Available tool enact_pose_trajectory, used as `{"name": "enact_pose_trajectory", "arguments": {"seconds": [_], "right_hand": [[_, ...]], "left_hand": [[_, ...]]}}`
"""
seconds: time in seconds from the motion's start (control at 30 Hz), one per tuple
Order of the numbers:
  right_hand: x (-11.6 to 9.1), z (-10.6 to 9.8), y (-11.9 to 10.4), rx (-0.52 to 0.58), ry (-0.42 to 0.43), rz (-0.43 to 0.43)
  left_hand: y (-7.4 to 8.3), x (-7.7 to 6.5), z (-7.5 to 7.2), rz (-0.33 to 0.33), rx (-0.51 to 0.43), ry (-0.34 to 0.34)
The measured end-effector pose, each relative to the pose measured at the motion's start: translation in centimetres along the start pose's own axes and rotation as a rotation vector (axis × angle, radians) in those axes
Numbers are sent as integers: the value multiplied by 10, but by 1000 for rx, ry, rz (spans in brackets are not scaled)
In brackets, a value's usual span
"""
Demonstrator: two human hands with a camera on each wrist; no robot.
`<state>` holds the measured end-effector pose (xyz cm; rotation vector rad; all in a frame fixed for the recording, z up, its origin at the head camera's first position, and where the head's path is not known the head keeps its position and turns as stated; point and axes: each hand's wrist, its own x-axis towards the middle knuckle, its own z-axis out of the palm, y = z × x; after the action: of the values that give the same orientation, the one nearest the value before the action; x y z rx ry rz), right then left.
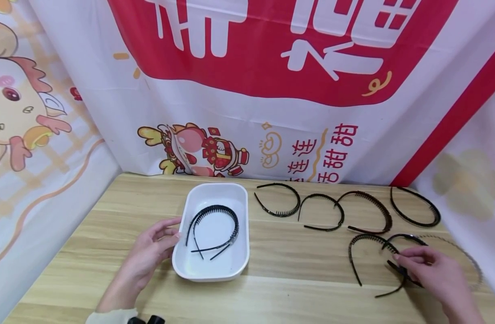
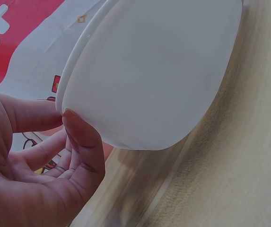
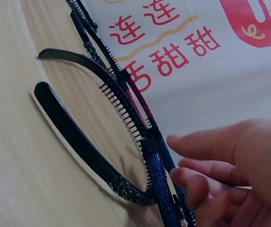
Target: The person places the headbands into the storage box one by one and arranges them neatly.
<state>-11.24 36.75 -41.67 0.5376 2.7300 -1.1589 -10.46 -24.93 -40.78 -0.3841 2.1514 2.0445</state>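
Note:
My left hand [image 1: 150, 252] pinches the left rim of a white plastic tray [image 1: 211, 275] between thumb and fingers; the left wrist view shows the tray's smooth outer side [image 2: 154, 85]. Inside the tray lie black toothed headbands [image 1: 236, 220], overlapping each other. At the right of the table, my right hand [image 1: 434, 274] reaches to a black toothed headband [image 1: 355, 271] that crosses another black headband [image 1: 405, 236]. In the right wrist view, the fingertips are right beside a glittery dark headband [image 3: 156, 170], with finger and thumb spread apart.
Along the back of the wooden table [image 1: 296, 279] lie several more headbands, among them a black one [image 1: 299, 202], a dark reddish-brown one [image 1: 387, 218] and one at the far right [image 1: 435, 216]. A thin pale headband [image 1: 470, 256] lies by the right cloth. Printed cloth [image 1: 272, 108] hangs behind.

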Motion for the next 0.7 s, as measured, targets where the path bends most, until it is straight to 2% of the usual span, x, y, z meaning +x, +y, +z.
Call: {"name": "enact_pose_trajectory", "arguments": {"seconds": [0.17, 0.33, 0.5, 0.6, 0.7], "right_hand": [[0, -2, 3, -59, 85, 1], [1, -4, 4, -120, 89, -3], [0, -13, 10, -115, 131, 17], [-3, -21, 17, -146, 182, 74], [-2, -28, 27, -143, 194, 156]], "left_hand": [[1, 0, 0, -1, 1, 4], [1, -1, 1, -3, 4, 5], [1, 0, 2, -2, 6, 5], [1, 0, 2, -4, 9, 8], [1, -1, 2, -6, 13, 11]]}}
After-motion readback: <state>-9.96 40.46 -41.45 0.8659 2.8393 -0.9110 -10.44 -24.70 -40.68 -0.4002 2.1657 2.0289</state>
